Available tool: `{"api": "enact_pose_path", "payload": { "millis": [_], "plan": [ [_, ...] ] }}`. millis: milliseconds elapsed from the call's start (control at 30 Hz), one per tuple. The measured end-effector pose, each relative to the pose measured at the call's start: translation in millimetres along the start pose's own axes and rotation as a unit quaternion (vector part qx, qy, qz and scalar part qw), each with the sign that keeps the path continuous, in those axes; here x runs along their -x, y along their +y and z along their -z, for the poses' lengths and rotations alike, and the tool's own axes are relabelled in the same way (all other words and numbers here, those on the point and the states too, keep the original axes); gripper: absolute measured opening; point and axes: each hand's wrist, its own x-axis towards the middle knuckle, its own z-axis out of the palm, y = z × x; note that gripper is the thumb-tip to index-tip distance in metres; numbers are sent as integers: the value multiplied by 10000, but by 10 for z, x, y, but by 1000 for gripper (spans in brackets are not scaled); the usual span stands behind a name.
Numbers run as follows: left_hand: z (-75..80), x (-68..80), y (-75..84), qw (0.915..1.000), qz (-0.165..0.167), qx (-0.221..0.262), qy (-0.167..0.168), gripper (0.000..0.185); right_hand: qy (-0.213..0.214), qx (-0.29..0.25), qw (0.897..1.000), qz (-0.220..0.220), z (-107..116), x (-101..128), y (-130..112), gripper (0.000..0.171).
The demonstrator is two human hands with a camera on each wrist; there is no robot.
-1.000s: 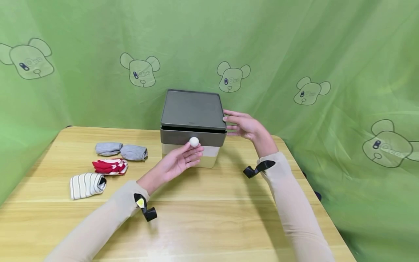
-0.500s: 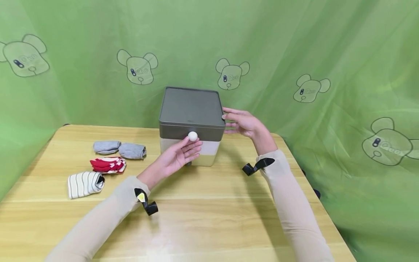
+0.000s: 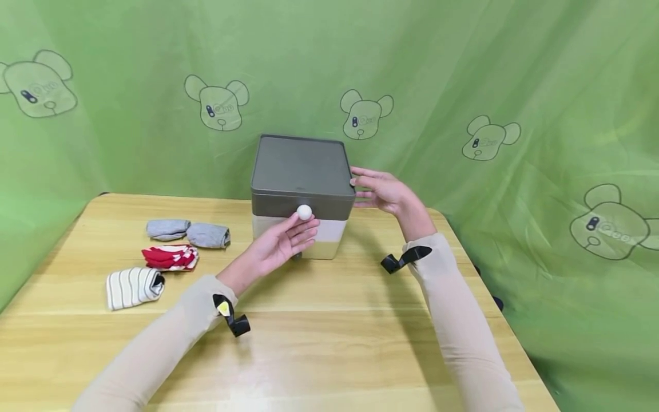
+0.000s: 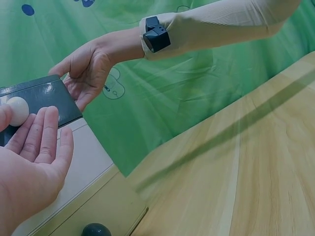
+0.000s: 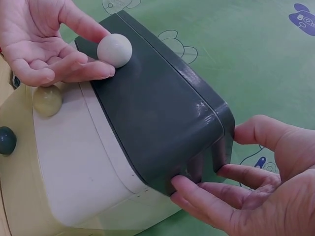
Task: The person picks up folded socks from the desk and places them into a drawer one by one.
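Observation:
A small drawer box (image 3: 301,171) stands at the back of the wooden table (image 3: 329,332). Its dark grey top drawer (image 5: 162,113) sits flush and carries a white round knob (image 3: 304,212). My left hand (image 3: 280,243) is palm up in front of it, thumb and fingers touching that knob (image 5: 114,50) with the fingers nearly straight. My right hand (image 3: 381,191) rests with straight fingers (image 5: 206,199) against the box's right side. Below are a white drawer (image 5: 74,157) with a pale knob (image 5: 47,100) and a dark green knob (image 5: 7,140).
Left of the box lie two rolled grey socks (image 3: 167,230) (image 3: 208,236), a red-and-white pair (image 3: 171,258) and a striped cream pair (image 3: 135,288). Green cloth with bear prints (image 3: 463,86) hangs behind and to the right. The table's right edge (image 3: 494,320) is near my right arm.
The top drawer stuck out slightly a second ago and now sits flush with the box; my left hand moved in with the knob. The right hand stayed on the side.

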Motion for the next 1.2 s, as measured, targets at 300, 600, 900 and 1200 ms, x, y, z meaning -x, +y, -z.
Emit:
{"api": "enact_pose_path", "payload": {
  "millis": [300,600,900,1200],
  "plan": [
    [31,69,0,9986,-4,-281,457,29,87,-19,10000,-32,-21,6,26,62],
    [227,269,-12,9894,447,-647,1223,24,70,68,10000,-19,-24,7,9,61],
    [388,319,-76,9811,1080,-1072,1196,42,100,34,9999,-73,0,22,-1,61],
    [456,155,-213,9909,991,-604,679,32,71,-6,10000,-59,12,17,13,62]
  ]
}}
